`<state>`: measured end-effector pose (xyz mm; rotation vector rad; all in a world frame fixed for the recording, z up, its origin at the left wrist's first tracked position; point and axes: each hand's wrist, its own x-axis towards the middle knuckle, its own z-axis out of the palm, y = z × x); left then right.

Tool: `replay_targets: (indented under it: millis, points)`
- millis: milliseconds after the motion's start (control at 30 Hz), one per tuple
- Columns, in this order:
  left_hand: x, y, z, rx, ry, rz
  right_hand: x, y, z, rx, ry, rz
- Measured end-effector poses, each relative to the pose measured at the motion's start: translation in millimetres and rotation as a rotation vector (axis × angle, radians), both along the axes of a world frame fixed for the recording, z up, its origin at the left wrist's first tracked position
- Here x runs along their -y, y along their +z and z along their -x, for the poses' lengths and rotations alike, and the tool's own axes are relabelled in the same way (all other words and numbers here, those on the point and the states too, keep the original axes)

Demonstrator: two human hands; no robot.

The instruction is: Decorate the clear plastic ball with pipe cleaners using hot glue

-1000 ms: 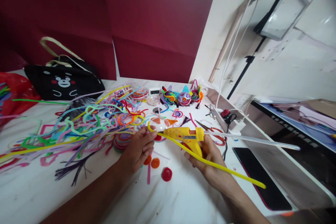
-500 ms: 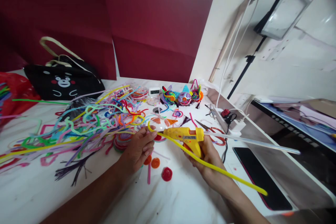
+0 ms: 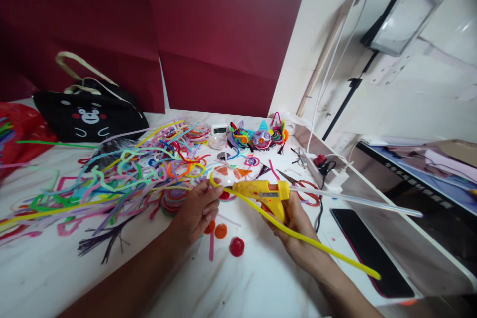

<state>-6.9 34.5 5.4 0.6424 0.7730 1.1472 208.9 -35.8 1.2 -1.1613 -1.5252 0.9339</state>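
My right hand (image 3: 298, 231) grips a yellow glue gun (image 3: 265, 192) by its handle, nozzle pointing left, with a clear glue stick (image 3: 357, 200) jutting out of its back to the right. My left hand (image 3: 197, 211) pinches the curled end of a long yellow pipe cleaner (image 3: 313, 244) right at the nozzle. The pipe cleaner runs under the gun and out past my right wrist to the lower right. Small red and orange felt coils (image 3: 236, 247) lie on the white table (image 3: 246, 288) just below my hands.
A big tangle of coloured pipe cleaners (image 3: 122, 174) covers the table's left half. A black bear-face bag (image 3: 89, 114) stands at the back left. Finished coiled figures (image 3: 257, 138), a small clock (image 3: 219, 129), a power strip (image 3: 328, 171) and a dark phone (image 3: 368, 253) lie right.
Almost nothing moved. The free end of the yellow pipe cleaner and the glue stick have dipped slightly; both hands keep their hold.
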Motion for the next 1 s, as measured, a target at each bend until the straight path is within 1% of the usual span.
replay_targets:
  millis: [433,667,1000]
  points:
    - [0,-0.2,1,0.000,-0.009,0.000,1,2.5,-1,-0.007,-0.006,0.015]
    - [0,-0.1,1,-0.003,-0.012,-0.016,2,5.5,-3,-0.046,-0.004,0.026]
    - [1,5.0,-1,0.031,0.004,0.008,4,18.4,-3,-0.161,-0.070,0.151]
